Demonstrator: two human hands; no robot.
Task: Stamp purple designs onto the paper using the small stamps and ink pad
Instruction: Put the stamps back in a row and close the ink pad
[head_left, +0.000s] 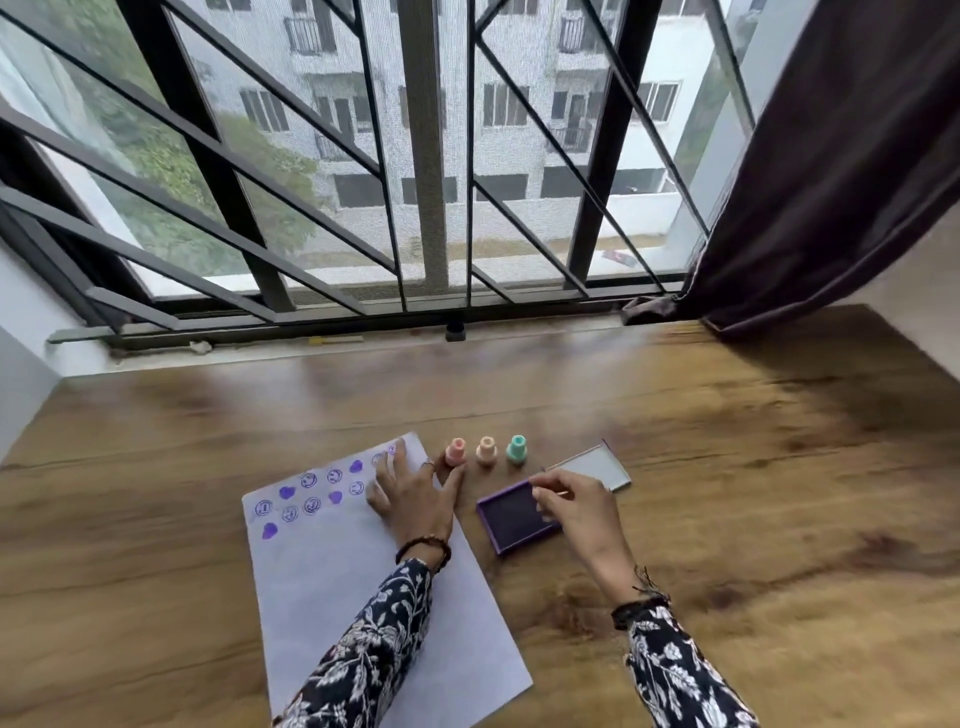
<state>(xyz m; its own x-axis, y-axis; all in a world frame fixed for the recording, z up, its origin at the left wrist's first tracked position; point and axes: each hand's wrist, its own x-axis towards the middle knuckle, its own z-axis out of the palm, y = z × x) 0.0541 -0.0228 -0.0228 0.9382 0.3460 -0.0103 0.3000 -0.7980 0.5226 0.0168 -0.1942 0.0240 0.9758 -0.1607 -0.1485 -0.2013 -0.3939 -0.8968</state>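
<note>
Soft window (431, 156) daylight; edges warped, perhaps slight blur.

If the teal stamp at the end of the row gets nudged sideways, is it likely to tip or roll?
The teal stamp stands upright on a flared base wider than its top, so a light nudge would probably slide it across the smooth wooden table rather than topple it. It looks small and plastic, likely light. If knocked over, its round body could roll, perhaps in a curve.

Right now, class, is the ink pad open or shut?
Open. The ink pad shows its dark purple surface, and its lid lies apart on the table behind it. The right hand hovers over it.
</note>
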